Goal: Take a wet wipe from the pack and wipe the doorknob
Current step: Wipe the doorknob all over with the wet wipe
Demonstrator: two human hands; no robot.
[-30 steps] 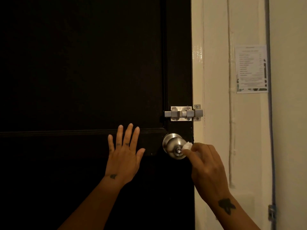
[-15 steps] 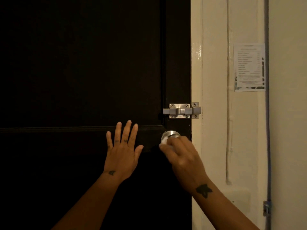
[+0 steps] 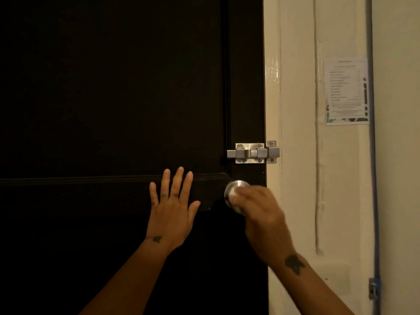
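Observation:
A round silver doorknob (image 3: 232,190) sits near the right edge of a dark door (image 3: 113,98). My right hand (image 3: 261,214) covers most of the knob and holds a white wet wipe (image 3: 236,193) against it; only a small pale patch of the wipe shows under the blurred fingers. My left hand (image 3: 172,208) lies flat on the door to the left of the knob, fingers straight and spread. The wipe pack is not in view.
A silver slide bolt (image 3: 253,153) is mounted just above the knob and bridges door and cream frame (image 3: 272,87). A printed paper notice (image 3: 346,90) is stuck on the wall at right, beside a blue cable (image 3: 373,178).
My right hand moved from the knob's right side onto its front, then shifted slightly right, uncovering the knob's left part. The left hand stayed flat on the door.

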